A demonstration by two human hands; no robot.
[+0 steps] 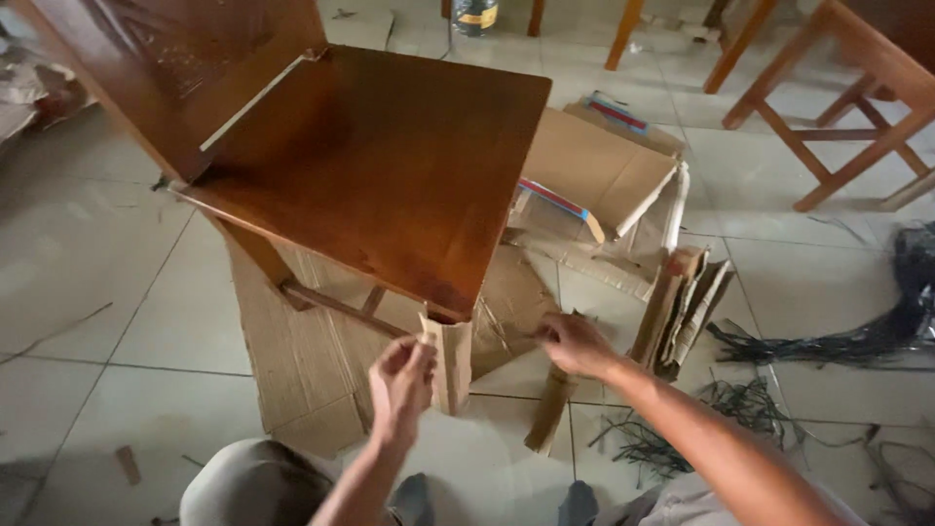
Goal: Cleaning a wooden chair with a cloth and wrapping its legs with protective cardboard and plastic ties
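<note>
While the left hand [401,382] pinches a cardboard wrap [449,362] around the wooden chair [380,166] leg, the right hand's [575,343] grip rests together on cardboard strips [550,407] on the floor [88,292]; an unsecured wrap may spring open.

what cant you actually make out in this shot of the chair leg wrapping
- Head view: the chair leg under the cardboard wrap is covered by it.
- Left hand: fingertips curl behind the wrap, so the grip is unclear.
- Right hand: whatever its fingers touch is hidden.
- Bottle: cut off by the top edge.
</note>
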